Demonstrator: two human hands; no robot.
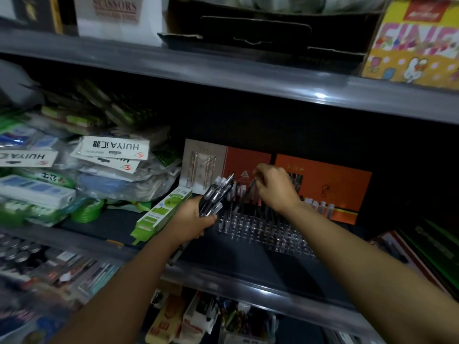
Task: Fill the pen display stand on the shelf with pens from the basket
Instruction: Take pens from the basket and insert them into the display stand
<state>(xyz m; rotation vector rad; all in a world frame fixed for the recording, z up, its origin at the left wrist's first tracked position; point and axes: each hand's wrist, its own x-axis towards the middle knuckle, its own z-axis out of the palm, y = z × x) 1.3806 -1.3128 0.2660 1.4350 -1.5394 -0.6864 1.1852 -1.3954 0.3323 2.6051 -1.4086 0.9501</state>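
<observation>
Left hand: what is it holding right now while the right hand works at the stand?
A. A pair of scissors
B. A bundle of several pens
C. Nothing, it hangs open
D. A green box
B. The left hand grips a bundle of pens beside the clear pen display stand, while the right hand pinches a single pen over the stand's back rows.

The clear plastic pen display stand (263, 229) has its back rows hidden behind the right hand (275, 187). Left of the stand, the bundle of dark pens (216, 194) is too blurred to count. The left hand (191, 219) covers their lower ends.
</observation>
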